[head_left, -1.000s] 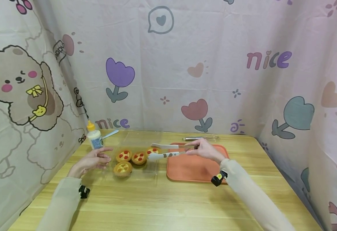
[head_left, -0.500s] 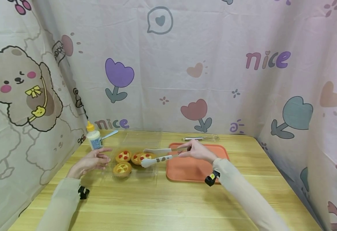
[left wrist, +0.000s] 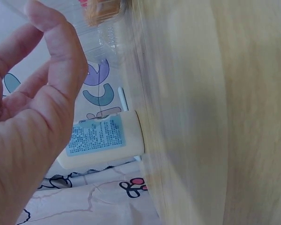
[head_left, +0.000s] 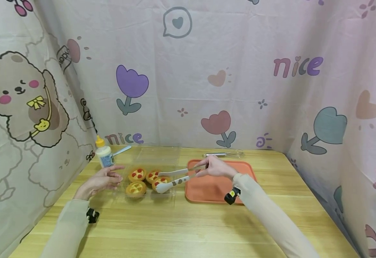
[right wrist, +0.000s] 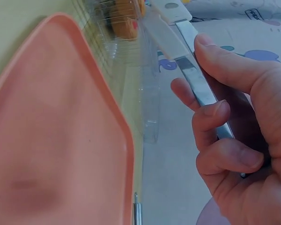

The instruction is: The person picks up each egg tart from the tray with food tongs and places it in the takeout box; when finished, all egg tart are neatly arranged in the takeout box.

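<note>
My right hand [head_left: 218, 167] grips a pair of tongs [head_left: 179, 181] with metal arms and white tips. The tongs' tips lie around a small pizza-like tart [head_left: 160, 181] at the right of a clear plastic box [head_left: 172, 200]; whether they squeeze it I cannot tell. Three other tarts stand in the box: one with red topping [head_left: 138, 174], one with yellow topping [head_left: 135, 189], and one partly hidden behind the tongs. At the box's left side, my left hand [head_left: 101, 182] has its fingers loosely bent, with nothing seen in them.
An orange tray [head_left: 213, 190] lies right of the box. Behind it is a whisk [head_left: 223, 154]. A white bottle with a yellow cap [head_left: 105, 154] stands at the back left, beside a light blue stick-like utensil [head_left: 123, 150]. The box's clear lid [head_left: 159, 153] stands raised behind the tarts.
My right hand has moved left and slightly nearer with the tongs. The tart at their tips has shifted from the box's back right to its front right. My left hand stays put.
</note>
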The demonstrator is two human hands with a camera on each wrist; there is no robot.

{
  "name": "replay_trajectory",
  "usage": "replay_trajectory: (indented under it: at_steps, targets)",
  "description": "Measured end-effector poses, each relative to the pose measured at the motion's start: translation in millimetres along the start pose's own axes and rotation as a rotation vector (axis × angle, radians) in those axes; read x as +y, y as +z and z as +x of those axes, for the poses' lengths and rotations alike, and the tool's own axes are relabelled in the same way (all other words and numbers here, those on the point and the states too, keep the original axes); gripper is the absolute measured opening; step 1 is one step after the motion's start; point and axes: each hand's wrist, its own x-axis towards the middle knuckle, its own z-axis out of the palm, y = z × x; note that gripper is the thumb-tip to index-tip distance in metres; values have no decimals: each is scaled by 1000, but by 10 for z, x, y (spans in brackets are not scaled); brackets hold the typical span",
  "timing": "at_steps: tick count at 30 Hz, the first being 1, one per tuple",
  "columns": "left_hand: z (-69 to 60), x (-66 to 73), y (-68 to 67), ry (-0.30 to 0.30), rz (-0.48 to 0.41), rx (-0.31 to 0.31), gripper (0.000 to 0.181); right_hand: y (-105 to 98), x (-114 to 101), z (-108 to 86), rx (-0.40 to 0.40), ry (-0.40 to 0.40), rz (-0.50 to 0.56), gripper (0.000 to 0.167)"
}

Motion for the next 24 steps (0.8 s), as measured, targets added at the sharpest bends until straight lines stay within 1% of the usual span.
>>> replay_trajectory:
  at_steps: [9,12,16,24]
  targets:
    - [19,-28,-11,-1,-3,7,71,-69,-43,57,-34,28,-30,30]
    - [11,-36,-17,17,9,-2,72,-93,-81,84,-48,40,-16,32]
    - [10,-55,-27,18,9,-3,73,-105,-102,118,-74,55,3,37]
    - [9,-47,-17,9,2,8,73,-117,-82,118,-76,43,-3,36]
